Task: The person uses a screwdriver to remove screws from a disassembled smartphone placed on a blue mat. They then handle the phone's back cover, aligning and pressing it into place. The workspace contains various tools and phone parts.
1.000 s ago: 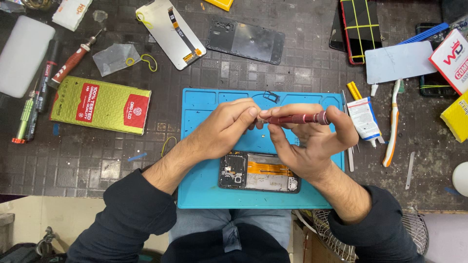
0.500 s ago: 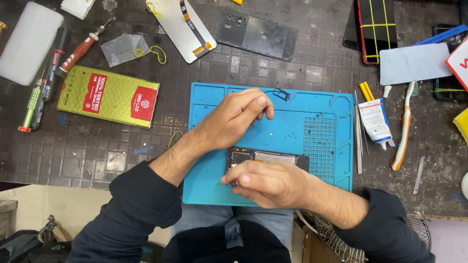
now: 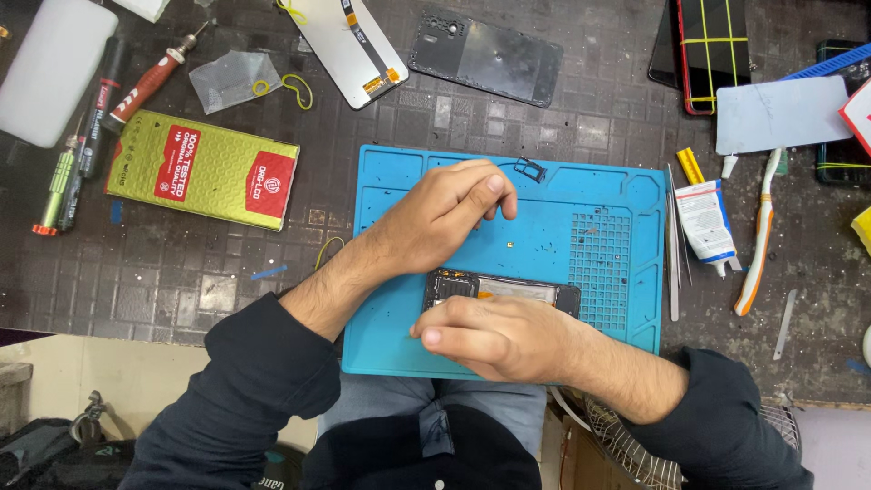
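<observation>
Phone | back off, internals showing | under right hand
</observation>
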